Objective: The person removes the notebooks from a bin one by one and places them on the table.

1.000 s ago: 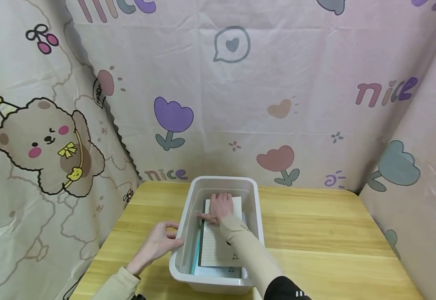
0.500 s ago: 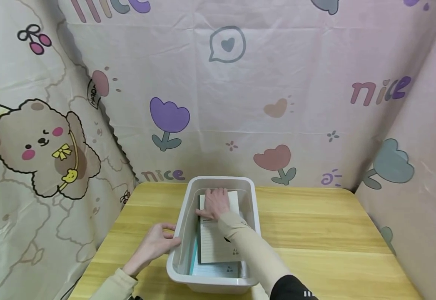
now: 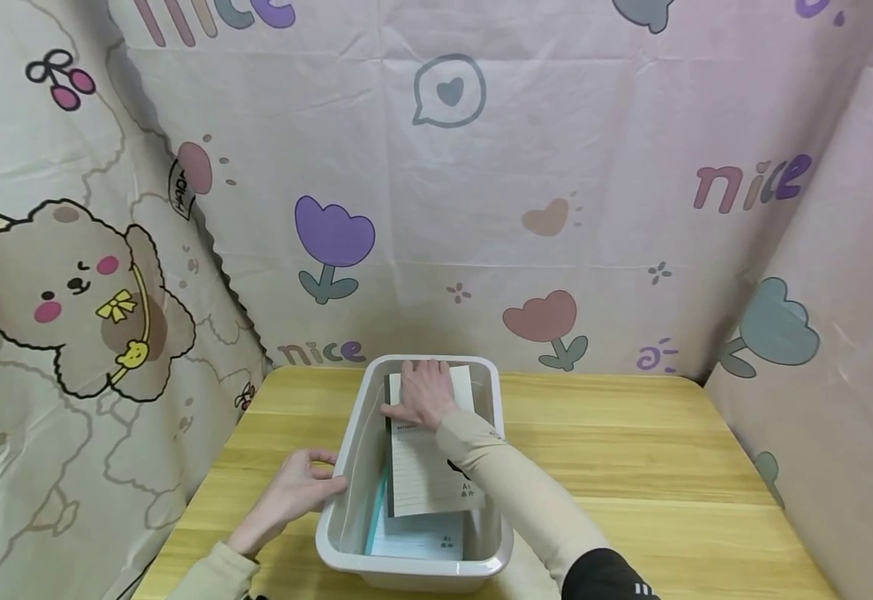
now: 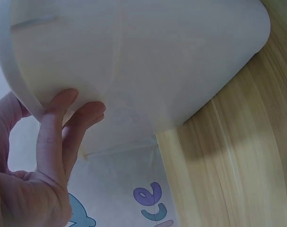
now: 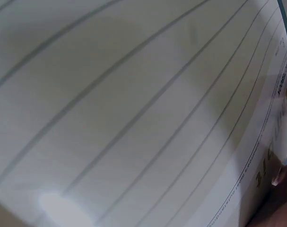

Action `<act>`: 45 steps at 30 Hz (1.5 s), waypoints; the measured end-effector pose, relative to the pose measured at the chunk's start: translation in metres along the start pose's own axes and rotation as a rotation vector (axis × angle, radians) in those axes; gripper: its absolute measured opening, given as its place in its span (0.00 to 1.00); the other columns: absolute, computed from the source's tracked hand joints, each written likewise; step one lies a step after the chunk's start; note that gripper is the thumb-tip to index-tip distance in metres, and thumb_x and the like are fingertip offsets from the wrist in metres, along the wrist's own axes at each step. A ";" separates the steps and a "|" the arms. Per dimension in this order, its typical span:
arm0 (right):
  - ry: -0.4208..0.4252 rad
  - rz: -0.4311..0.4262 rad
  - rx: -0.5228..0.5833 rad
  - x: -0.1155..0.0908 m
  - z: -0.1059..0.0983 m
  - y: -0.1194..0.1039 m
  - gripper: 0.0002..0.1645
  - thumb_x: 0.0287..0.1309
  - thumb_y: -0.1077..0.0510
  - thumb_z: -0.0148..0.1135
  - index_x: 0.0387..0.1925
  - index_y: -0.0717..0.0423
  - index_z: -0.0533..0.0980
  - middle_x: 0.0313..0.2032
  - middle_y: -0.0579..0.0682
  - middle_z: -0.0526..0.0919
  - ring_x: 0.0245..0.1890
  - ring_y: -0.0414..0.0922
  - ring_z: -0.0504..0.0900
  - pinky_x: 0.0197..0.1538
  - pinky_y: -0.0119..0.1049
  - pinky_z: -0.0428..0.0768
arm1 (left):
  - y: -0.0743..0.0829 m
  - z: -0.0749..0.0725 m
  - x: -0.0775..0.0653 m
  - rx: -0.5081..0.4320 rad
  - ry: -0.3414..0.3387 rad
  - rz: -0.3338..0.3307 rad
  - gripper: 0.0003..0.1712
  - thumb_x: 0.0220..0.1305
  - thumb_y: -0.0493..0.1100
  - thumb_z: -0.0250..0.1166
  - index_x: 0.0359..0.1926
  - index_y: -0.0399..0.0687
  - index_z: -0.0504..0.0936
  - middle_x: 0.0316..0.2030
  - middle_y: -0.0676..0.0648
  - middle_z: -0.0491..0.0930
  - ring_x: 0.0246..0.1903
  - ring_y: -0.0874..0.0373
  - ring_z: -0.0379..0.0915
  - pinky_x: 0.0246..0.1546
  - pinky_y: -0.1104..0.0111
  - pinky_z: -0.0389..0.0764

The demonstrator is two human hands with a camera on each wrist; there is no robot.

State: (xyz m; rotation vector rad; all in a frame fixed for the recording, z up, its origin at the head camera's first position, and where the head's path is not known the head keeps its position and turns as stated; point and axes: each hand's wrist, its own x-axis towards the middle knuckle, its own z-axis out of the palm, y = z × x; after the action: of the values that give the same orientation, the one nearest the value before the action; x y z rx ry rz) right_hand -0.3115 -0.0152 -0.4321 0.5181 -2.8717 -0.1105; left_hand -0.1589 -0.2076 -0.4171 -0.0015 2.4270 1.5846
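A white plastic bin (image 3: 327, 525) stands on the table. My left hand (image 3: 289, 492) pinches its left rim, thumb over the rim and fingers against the outer wall, as the left wrist view shows on the bin wall (image 4: 157, 61). Inside, my right hand (image 3: 427, 393) holds the far end of a cream lined-cover notebook (image 3: 424, 479) with a dark spine, thumb at its left edge; the fingertips' hold is partly hidden. A second notebook (image 3: 417, 537), pale with a teal spine, lies beneath it in the bin. Close up, the right wrist view is filled by a lined notebook cover (image 5: 110, 94).
The bin sits on a wooden table (image 3: 609, 467), with bare wood to its left and right. Behind hangs a printed cloth (image 3: 436, 183) with flowers and words. Another cloth with a bear (image 3: 79, 292) hangs at the left.
My right hand has moved away from me and up with the cream notebook, and more of the teal-spined notebook shows below. The left hand stays on the rim. The whole head view has shifted slightly.
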 end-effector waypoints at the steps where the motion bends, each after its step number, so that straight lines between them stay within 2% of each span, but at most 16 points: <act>1: 0.001 -0.002 0.003 0.001 -0.003 0.001 0.44 0.48 0.18 0.55 0.46 0.51 0.77 0.42 0.54 0.86 0.45 0.50 0.81 0.47 0.41 0.75 | 0.000 -0.001 0.000 0.001 -0.003 0.001 0.28 0.58 0.33 0.64 0.56 0.19 0.67 0.41 0.26 0.85 0.36 0.46 0.87 0.34 0.57 0.90; 4: 0.009 -0.009 0.002 0.003 -0.015 0.002 0.44 0.49 0.19 0.54 0.47 0.51 0.76 0.41 0.53 0.86 0.44 0.50 0.81 0.47 0.42 0.75 | 0.000 -0.002 0.001 0.002 -0.012 0.007 0.29 0.59 0.34 0.64 0.56 0.18 0.66 0.42 0.26 0.85 0.36 0.46 0.87 0.34 0.57 0.90; 8: 0.037 -0.022 0.002 0.004 -0.033 0.005 0.42 0.49 0.18 0.54 0.42 0.50 0.73 0.38 0.52 0.84 0.41 0.49 0.80 0.44 0.41 0.73 | -0.002 -0.004 0.002 0.000 -0.022 0.011 0.30 0.59 0.34 0.64 0.57 0.18 0.66 0.42 0.25 0.85 0.37 0.45 0.87 0.35 0.57 0.90; 16: 0.091 -0.034 0.037 0.004 -0.079 0.016 0.38 0.52 0.20 0.53 0.38 0.50 0.70 0.34 0.51 0.80 0.37 0.49 0.76 0.43 0.40 0.72 | -0.003 -0.005 0.002 -0.002 -0.019 0.003 0.29 0.59 0.34 0.64 0.56 0.18 0.66 0.42 0.26 0.85 0.37 0.46 0.87 0.35 0.57 0.90; 24: 0.151 -0.014 0.116 0.002 -0.127 0.032 0.39 0.51 0.21 0.58 0.37 0.52 0.69 0.35 0.52 0.79 0.41 0.53 0.76 0.47 0.44 0.71 | -0.002 -0.008 0.002 -0.008 -0.024 0.007 0.30 0.59 0.33 0.64 0.57 0.18 0.64 0.42 0.25 0.85 0.38 0.45 0.87 0.35 0.56 0.91; 28: 0.171 -0.008 0.121 -0.001 -0.143 0.044 0.38 0.51 0.21 0.58 0.38 0.52 0.69 0.35 0.52 0.77 0.41 0.52 0.74 0.48 0.44 0.70 | -0.002 -0.008 0.003 -0.005 -0.022 0.002 0.30 0.59 0.33 0.64 0.57 0.18 0.64 0.43 0.25 0.84 0.38 0.44 0.87 0.36 0.56 0.91; 33: 0.181 0.019 0.127 -0.008 -0.143 0.074 0.38 0.51 0.23 0.59 0.38 0.52 0.69 0.33 0.52 0.75 0.39 0.53 0.72 0.46 0.44 0.69 | -0.002 -0.007 0.003 -0.002 -0.017 -0.004 0.29 0.60 0.33 0.64 0.57 0.18 0.65 0.43 0.25 0.84 0.38 0.44 0.87 0.35 0.56 0.91; 38: 0.190 0.036 0.118 -0.019 -0.127 0.110 0.39 0.50 0.24 0.59 0.39 0.54 0.69 0.34 0.54 0.77 0.39 0.55 0.73 0.46 0.46 0.69 | -0.002 -0.005 0.003 0.000 -0.011 -0.014 0.28 0.60 0.33 0.64 0.56 0.19 0.66 0.42 0.27 0.85 0.37 0.45 0.87 0.34 0.57 0.91; 45: 0.178 0.076 0.084 -0.038 -0.101 0.159 0.39 0.50 0.24 0.59 0.35 0.56 0.68 0.30 0.54 0.74 0.35 0.55 0.72 0.44 0.46 0.68 | -0.007 -0.006 0.002 -0.007 -0.026 -0.017 0.28 0.59 0.32 0.63 0.55 0.18 0.65 0.42 0.25 0.85 0.37 0.44 0.87 0.35 0.56 0.91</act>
State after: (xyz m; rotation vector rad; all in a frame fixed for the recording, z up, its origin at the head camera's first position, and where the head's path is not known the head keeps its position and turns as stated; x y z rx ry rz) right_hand -0.3073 0.1430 -0.3233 0.4115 -2.7264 0.0658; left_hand -0.1615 -0.2151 -0.4215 -0.0025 2.3954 1.5768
